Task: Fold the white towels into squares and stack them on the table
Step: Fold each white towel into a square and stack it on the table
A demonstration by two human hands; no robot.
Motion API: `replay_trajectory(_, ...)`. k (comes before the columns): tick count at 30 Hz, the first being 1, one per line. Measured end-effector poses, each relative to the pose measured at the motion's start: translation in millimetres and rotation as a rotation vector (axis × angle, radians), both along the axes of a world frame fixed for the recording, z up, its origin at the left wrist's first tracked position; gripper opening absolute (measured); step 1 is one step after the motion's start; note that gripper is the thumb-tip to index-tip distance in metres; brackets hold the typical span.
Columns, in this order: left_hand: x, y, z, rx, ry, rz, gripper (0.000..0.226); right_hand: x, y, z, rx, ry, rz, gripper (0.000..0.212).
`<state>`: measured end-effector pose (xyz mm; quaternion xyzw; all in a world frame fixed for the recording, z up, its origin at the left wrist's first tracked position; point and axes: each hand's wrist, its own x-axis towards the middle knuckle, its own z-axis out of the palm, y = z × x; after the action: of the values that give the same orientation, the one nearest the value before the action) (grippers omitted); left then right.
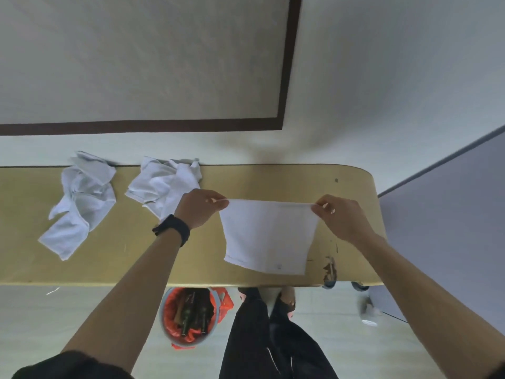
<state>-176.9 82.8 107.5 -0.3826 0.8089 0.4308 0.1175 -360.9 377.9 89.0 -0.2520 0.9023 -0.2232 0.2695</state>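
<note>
Left hand [200,207] and right hand [340,217] each pinched a top corner of the white towel [269,236], stretched taut between them over the right half of the table [273,181]. Fingertips were partly hidden behind the cloth edge. Could not tell whether the towel's lower edge touched the tabletop or hung just above it. A small mark near its bottom hem was too small to read. Black wristband [175,228] on the left wrist. Two crumpled towels lay at the table's far edge against the wall, one at left [79,203], another [164,184] just beside the left hand. The table's left end was cut off; the surface was yellowish wood, rounded at the right end, with chipped veneer [329,266] at the near edge. Under the near edge stood a bin [164,305] with an orange liner holding dark bottles [188,314]; the person's feet were half hidden. Pale floor [54,318], a brown-framed wall panel [142,58], a grey partition [448,228] at right.
</note>
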Motion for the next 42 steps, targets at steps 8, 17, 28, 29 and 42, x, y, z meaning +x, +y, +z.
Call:
replay_trajectory(8, -42.1, -31.0, -61.3, 0.097, 0.021, 0.181, 0.018, -20.9, -58.3, -50.2, -0.084, -0.125, -0.341, 0.018)
replay_trajectory(17, -6.3, 6.8, -126.3, 0.273, 0.008, 0.484, 0.025, 15.0, -41.2, -103.1, -0.100, -0.303, -0.663, 0.020)
replay_trajectory(28, 13.8, 32.1, -149.3, 0.174, -0.164, 0.558, 0.027, 51.3, -31.9, -127.4, 0.031, -0.283, -0.745, 0.013)
replay_trajectory(29, 14.8, 32.1, -149.3, 0.166, -0.176, 0.543, 0.027, 52.0, -32.2, -127.5, 0.042, -0.285, -0.743, 0.012)
replay_trajectory(42, 28.6, 45.1, -158.9, 0.044, -0.174, 0.319, 0.021, 54.9, -29.6, -133.6, 0.128, -0.250, -0.729, 0.014)
